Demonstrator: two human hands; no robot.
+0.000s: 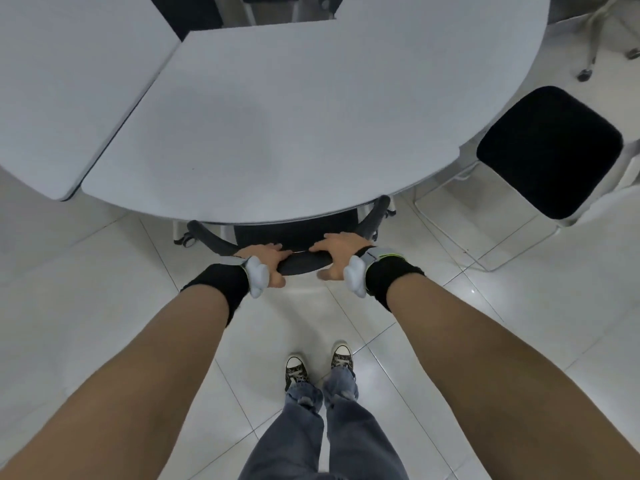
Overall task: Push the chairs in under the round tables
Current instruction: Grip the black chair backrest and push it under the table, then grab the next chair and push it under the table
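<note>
A black chair (301,263) stands straight ahead of me with its seat mostly hidden under the white round table (277,133). Only its curved backrest top and two armrests show past the table edge. My left hand (265,259) grips the backrest top on the left, fingers over it and thumb under. My right hand (337,251) grips the same backrest on the right. Both wrists wear black bands with white trackers. A second chair (550,150) with a black seat and white frame stands out from the table at the right.
A separate white table section (69,98) adjoins at the left. The wheeled base of another chair (595,36) shows at the top right. My feet (318,365) stand on white glossy floor tiles behind the chair.
</note>
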